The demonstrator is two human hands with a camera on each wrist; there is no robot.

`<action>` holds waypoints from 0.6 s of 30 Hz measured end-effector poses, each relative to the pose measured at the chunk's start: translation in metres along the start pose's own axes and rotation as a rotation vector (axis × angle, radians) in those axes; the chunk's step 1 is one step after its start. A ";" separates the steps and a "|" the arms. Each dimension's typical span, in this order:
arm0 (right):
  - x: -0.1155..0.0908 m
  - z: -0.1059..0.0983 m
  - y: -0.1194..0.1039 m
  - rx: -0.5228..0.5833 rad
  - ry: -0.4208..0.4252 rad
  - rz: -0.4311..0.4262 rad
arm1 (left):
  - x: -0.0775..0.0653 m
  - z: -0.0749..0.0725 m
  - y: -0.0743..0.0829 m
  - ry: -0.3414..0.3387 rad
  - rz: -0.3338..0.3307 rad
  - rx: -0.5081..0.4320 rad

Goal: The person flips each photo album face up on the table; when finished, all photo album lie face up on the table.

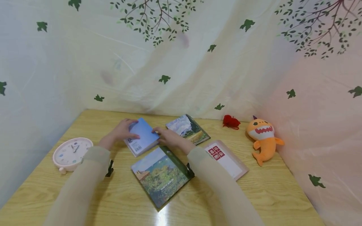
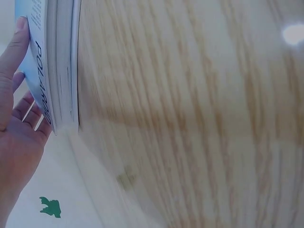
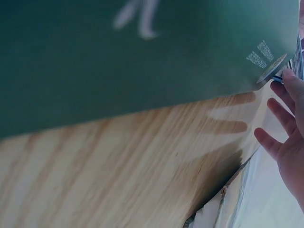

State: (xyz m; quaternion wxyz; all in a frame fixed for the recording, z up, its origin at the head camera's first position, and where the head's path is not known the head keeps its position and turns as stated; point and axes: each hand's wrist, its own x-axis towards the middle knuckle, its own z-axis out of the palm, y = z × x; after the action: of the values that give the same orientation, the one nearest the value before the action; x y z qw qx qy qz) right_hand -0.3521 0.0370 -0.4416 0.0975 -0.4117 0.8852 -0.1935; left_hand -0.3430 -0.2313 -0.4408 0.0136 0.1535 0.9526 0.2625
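Pale wood grain runs the length of the counter (image 1: 254, 194), which sits in a corner hung with cream drapery (image 1: 198, 62) printed with green leaves and dark branches. A glare of overhead light falls on the counter's near edge.

Toward the far edge, near its middle, a person holds a light blue book (image 1: 142, 135), back cover up with the barcode showing. The left hand (image 1: 121, 131) grips the book's left side, thumb across the cover and fingers curled beneath, as the left wrist view confirms with the spine lettering beside the thumb. The right hand (image 1: 169, 137) rests against the book's right edge with its fingers fairly straight; the right wrist view shows those fingers (image 3: 280, 137) spread and relaxed beside the barcode corner.

Just nearer than the blue book lies a landscape photo album (image 1: 161, 175) with a green spine, tilted toward the near edge. A second painted-cover book (image 1: 188, 128) lies just right of the hands toward the far edge, and a beige booklet with a red stamp (image 1: 226, 159) lies under the right sleeve. A pink-rimmed clock (image 1: 72, 153) lies by the left edge. A red tassel (image 1: 231, 121) and an orange plush shark (image 1: 263, 139) sit at the far right corner.
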 end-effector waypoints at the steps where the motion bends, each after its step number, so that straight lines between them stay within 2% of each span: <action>1: -0.001 0.000 0.001 0.022 0.001 0.006 | 0.000 0.000 0.001 -0.001 -0.004 -0.003; 10: -0.009 -0.005 0.001 0.328 0.044 0.098 | 0.004 -0.001 0.003 0.021 0.016 -0.065; 14: -0.010 -0.009 0.001 0.372 0.081 0.081 | 0.006 -0.006 0.005 0.032 0.029 -0.074; 18: -0.009 -0.012 0.001 0.436 0.132 0.063 | 0.005 -0.011 0.010 0.076 0.022 -0.107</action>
State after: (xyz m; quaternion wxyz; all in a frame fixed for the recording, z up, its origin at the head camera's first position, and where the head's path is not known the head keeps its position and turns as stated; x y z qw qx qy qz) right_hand -0.3509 0.0474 -0.4312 0.1320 -0.3395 0.8392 -0.4038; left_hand -0.3464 -0.2268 -0.4257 -0.0173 0.1530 0.9353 0.3187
